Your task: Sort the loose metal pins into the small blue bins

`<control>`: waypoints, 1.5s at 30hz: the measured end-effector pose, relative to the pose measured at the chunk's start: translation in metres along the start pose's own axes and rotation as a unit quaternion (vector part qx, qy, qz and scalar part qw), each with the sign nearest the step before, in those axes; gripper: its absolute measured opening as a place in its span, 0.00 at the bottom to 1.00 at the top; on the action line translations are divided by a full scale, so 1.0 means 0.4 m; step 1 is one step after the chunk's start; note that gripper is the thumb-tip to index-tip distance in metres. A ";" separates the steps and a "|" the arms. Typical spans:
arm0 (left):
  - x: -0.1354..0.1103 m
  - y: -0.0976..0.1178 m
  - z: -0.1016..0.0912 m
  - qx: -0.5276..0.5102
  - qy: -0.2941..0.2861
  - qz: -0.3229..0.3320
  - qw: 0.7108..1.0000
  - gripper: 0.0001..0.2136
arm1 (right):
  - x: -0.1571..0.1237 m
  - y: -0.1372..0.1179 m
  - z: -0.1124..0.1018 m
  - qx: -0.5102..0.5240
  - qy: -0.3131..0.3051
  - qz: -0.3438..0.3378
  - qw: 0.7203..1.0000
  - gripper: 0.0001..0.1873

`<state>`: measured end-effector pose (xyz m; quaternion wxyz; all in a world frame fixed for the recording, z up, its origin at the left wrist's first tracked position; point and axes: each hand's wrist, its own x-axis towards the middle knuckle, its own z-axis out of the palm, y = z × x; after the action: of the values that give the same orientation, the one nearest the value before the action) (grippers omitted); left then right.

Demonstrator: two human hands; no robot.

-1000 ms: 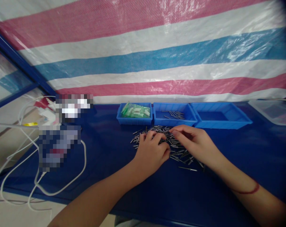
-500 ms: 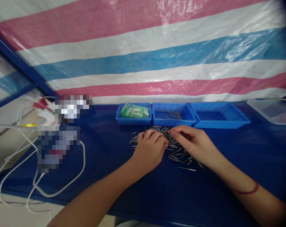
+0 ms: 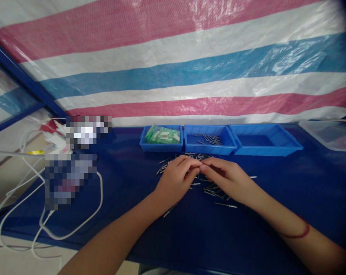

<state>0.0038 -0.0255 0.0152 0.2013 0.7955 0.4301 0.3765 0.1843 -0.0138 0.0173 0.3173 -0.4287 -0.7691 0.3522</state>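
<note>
A pile of thin metal pins [image 3: 210, 187] lies loose on the blue table [image 3: 127, 183], in front of three blue trays. My left hand [image 3: 175, 177] and my right hand [image 3: 226, 175] hover over the pile with their fingertips meeting in a pinch near the middle. Both hands are closed; what they pinch is too small to make out. The left tray [image 3: 161, 139] holds small green and white parts. The middle tray [image 3: 208, 139] holds a few pins. The right tray [image 3: 264, 139] has nothing visible inside.
White cables [image 3: 61, 225] loop over the table's left end, beside blurred-out items. A clear plastic lid or tray [image 3: 330, 135] sits at the far right. A striped red, white and blue tarp [image 3: 173, 68] hangs close behind the trays.
Both hands have lifted slightly off the pin pile and drawn together, fingertips now meeting. A few pins lie scattered farther out, one to the right and one near my left wrist.
</note>
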 end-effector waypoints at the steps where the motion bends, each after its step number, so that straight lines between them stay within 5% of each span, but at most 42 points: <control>1: 0.000 0.000 0.001 -0.019 0.004 -0.005 1.000 0.06 | 0.000 -0.001 0.000 0.015 -0.006 0.005 1.000 0.16; 11: 0.000 -0.010 0.012 -0.210 0.036 -0.161 0.964 0.10 | 0.004 -0.020 -0.002 0.184 -0.062 0.101 0.976 0.13; 31: 0.003 0.008 -0.001 -0.139 0.021 -0.114 0.983 0.04 | 0.002 -0.019 0.009 0.190 -0.065 0.130 0.971 0.17; 40: 0.005 -0.002 -0.002 -0.111 0.025 -0.094 0.989 0.05 | 0.006 -0.022 0.013 0.229 0.030 0.136 0.963 0.16; 45: 0.005 -0.003 -0.005 -0.091 0.008 -0.090 0.992 0.06 | -0.002 -0.019 0.015 0.206 0.089 0.083 0.971 0.14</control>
<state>0.0025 -0.0232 0.0165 0.3025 0.7288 0.4653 0.4011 0.1763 -0.0190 0.0201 0.4358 -0.4457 -0.6104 0.4887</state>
